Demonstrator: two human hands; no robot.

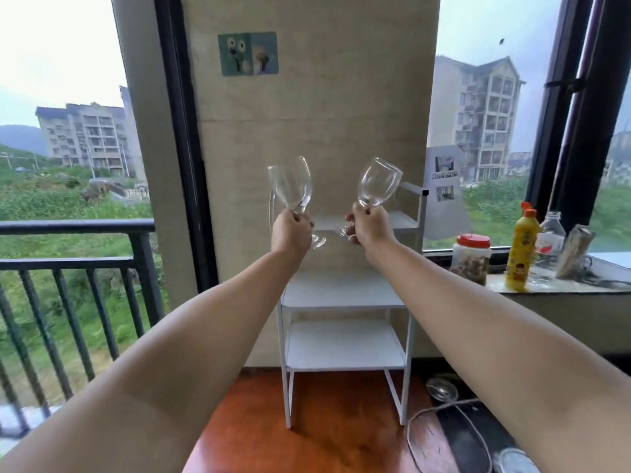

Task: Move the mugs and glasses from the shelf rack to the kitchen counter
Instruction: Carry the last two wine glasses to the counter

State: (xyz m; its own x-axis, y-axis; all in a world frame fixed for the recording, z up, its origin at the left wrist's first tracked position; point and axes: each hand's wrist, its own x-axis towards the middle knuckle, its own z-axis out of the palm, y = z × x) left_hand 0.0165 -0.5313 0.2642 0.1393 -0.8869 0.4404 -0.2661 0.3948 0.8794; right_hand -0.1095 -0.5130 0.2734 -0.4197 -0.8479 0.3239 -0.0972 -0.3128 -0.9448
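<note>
Both forearms are bare to the frame's edge, no sleeves, and the left hand (293,233) and right hand (370,226) are ungloved.

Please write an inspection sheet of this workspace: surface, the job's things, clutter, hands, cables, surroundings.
Surface: white shelf rack standing on a red-brown top; its visible shelves hold nothing.
Job's things: left wine glass and right wine glass, both clear, tilted, lifted in front of the rack. No mugs seen.
Clutter: red-lidded jar, yellow bottle, clear bottle on the window sill.
Hands: left hand and right hand each closed around a glass stem.
Cables: white cord looping beside the rack's right leg.
Surroundings: windows, black railing, buildings outside, sticker on the wall.
</note>
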